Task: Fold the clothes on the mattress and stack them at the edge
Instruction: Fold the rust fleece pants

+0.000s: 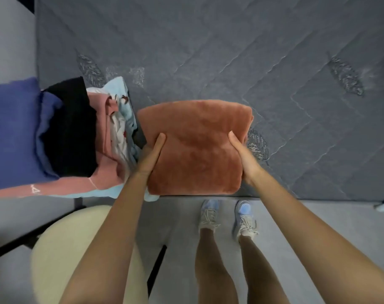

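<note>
Head view, single frame, looking down.

Mattress (230,51): grey, quilted, leaf pattern stitched in; fills the upper part of the frame.

Rust garment (197,145): fleecy, folded into a thick rectangle, at the near edge of the mattress, roughly mid-width. Near side lines up with the mattress edge. Cannot tell whether it rests fully on the mattress or is lifted slightly.

Left hand (151,156): grasping the rust garment at its left side. Thumb lies flat on top; fingers are hidden below the fold.

Right hand (244,159): grasping the rust garment at its right side in the same way, thumb on top, fingers out of sight under the cloth. Both forearms are bare.

Stack of clothes (88,137): at the near-left corner of the mattress, overhanging its left edge. Layers seen: blue piece (13,132) on top, black piece (72,128) under it, pink piece (105,174) below that, pale blue piece (121,88) with a print at the bottom. The stack's right side is just beside the rust garment; the left hand's wrist covers the gap, so contact cannot be told.

Stool (72,249): round cream seat, dark legs, on the floor (318,227) off the near-left corner of the mattress.

Shoes (208,213): pale blue pair with light laces, on the person's feet, toes just short of the near edge of the mattress.
</note>
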The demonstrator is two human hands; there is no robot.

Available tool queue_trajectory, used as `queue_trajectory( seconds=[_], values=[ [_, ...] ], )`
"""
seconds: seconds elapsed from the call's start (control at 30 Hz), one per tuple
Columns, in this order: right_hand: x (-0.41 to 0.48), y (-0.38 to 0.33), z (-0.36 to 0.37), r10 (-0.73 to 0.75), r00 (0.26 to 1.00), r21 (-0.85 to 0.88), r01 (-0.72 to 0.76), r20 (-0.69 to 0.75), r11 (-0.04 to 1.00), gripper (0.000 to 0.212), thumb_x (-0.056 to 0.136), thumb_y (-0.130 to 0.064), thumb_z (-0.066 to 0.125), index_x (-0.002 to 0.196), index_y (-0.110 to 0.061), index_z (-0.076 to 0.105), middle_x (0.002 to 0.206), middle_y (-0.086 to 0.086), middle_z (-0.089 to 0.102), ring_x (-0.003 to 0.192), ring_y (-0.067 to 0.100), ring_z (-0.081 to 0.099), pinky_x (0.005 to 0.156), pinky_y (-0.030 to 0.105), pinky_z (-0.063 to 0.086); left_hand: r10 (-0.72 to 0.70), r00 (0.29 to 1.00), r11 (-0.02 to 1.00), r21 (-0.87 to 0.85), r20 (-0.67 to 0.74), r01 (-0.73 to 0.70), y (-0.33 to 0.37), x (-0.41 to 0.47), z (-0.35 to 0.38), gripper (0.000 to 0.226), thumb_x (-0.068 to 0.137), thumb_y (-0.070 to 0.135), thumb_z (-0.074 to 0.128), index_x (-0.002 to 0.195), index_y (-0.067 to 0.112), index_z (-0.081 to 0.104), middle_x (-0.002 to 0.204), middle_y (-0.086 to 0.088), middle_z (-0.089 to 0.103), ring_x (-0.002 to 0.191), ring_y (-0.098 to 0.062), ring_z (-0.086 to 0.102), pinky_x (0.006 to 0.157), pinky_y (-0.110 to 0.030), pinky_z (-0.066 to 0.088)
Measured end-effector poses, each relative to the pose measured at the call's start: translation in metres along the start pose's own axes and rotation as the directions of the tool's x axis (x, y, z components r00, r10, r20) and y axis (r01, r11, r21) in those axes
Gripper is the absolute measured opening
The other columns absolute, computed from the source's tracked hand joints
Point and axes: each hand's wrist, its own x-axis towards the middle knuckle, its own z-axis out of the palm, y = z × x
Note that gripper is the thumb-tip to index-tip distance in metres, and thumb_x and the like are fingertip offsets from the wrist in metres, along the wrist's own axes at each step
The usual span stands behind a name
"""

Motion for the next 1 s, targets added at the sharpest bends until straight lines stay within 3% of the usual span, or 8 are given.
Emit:
queue_trajectory(
  seconds=[0.13, 0.37, 0.43, 0.5, 0.57, 0.7, 0.83, 1.0],
  values=[
    [0.022, 0.022, -0.009, -0.049, 0.995, -0.27, 0.024, -0.087, 0.963, 0.061, 0.09, -0.05, 0.056, 0.142, -0.022, 0.04, 0.136, 0.001, 0.056, 0.121, 0.016, 0.056, 0.11, 0.038, 0.04, 0.014, 0.999, 0.994, 0.111, -0.053, -0.008, -0.028, 0.021, 0.009, 0.026, 0.09, 0.044, 0.06, 0.101, 0.021, 0.055, 0.092, 0.009, 0.058, 0.077, -0.002, 0.054, 0.058, 0.001, 0.037],
    [0.026, 0.022, -0.007, -0.137, 0.976, -0.478, 0.042, -0.167, 0.877, 0.064, 0.088, -0.056, 0.056, 0.141, -0.022, 0.042, 0.125, -0.006, 0.057, 0.111, 0.009, 0.053, 0.096, 0.022, 0.04, 0.072, 0.984, 0.993, 0.105, -0.164, -0.056, -0.036, 0.026, 0.013, 0.034, 0.086, 0.047, 0.064, 0.107, 0.02, 0.058, 0.101, 0.008, 0.061, 0.098, -0.011, 0.056, 0.068, -0.003, 0.037],
    [0.015, 0.016, -0.007, -0.225, 0.94, -0.55, 0.049, -0.258, 0.834, 0.063, 0.082, -0.057, 0.064, 0.129, -0.017, 0.052, 0.124, 0.0, 0.06, 0.113, 0.014, 0.056, 0.095, 0.026, 0.041, 0.138, 0.966, 0.984, 0.141, -0.218, -0.108, -0.03, 0.011, 0.013, 0.052, 0.086, 0.046, 0.066, 0.125, 0.015, 0.053, 0.122, 0.001, 0.061, 0.113, -0.012, 0.053, 0.086, -0.01, 0.039],
    [-0.005, 0.007, -0.01, -0.33, 0.897, -0.645, 0.068, -0.294, 0.761, 0.075, 0.076, -0.059, 0.07, 0.132, -0.013, 0.048, 0.133, 0.008, 0.054, 0.124, 0.024, 0.05, 0.105, 0.039, 0.04, 0.229, 0.938, 0.952, 0.262, -0.26, -0.16, -0.018, -0.011, 0.015, 0.075, 0.088, 0.043, 0.063, 0.147, 0.01, 0.029, 0.149, -0.006, 0.039, 0.134, -0.014, 0.037, 0.108, -0.021, 0.028],
    [-0.033, -0.009, -0.011, -0.387, 0.883, -0.772, 0.044, -0.267, 0.634, 0.092, 0.076, -0.065, 0.066, 0.147, -0.018, 0.03, 0.147, 0.008, 0.037, 0.137, 0.026, 0.034, 0.112, 0.047, 0.032, 0.344, 0.898, 0.885, 0.416, -0.274, -0.211, 0.003, -0.037, 0.018, 0.082, 0.09, 0.039, 0.061, 0.151, 0.007, 0.015, 0.157, -0.012, 0.022, 0.144, -0.024, 0.022, 0.118, -0.032, 0.018],
    [-0.092, -0.049, -0.012, -0.482, 0.866, -0.966, -0.003, -0.133, 0.26, 0.089, 0.082, -0.065, 0.057, 0.153, -0.03, 0.015, 0.156, 0.007, 0.021, 0.143, 0.03, 0.018, 0.114, 0.052, 0.022, 0.589, 0.805, 0.588, 0.722, -0.073, -0.365, 0.056, -0.088, 0.027, 0.068, 0.091, 0.044, 0.057, 0.147, 0.014, 0.033, 0.156, -0.019, 0.021, 0.145, -0.036, 0.016, 0.118, -0.048, 0.011],
    [-0.153, -0.089, -0.02, -0.477, 0.878, -0.99, -0.102, -0.043, -0.1, 0.085, 0.088, -0.063, 0.049, 0.153, -0.035, 0.004, 0.162, 0.004, 0.003, 0.148, 0.029, 0.0, 0.118, 0.052, 0.009, 0.559, 0.806, 0.377, 0.806, 0.195, -0.457, 0.111, -0.129, 0.04, 0.067, 0.092, 0.056, 0.046, 0.15, 0.03, 0.026, 0.161, -0.009, 0.009, 0.148, -0.029, 0.002, 0.118, -0.049, 0.003],
    [-0.226, -0.124, -0.04, -0.487, 0.868, -0.968, -0.2, -0.104, -0.15, 0.083, 0.091, -0.061, 0.046, 0.153, -0.035, -0.001, 0.162, 0.002, -0.005, 0.148, 0.029, -0.007, 0.119, 0.052, 0.003, 0.478, 0.809, 0.225, 0.844, 0.341, -0.488, 0.164, -0.174, 0.058, 0.071, 0.091, 0.064, 0.037, 0.152, 0.033, 0.015, 0.162, -0.006, 0.003, 0.148, -0.028, -0.003, 0.118, -0.052, -0.002]
  ],
)
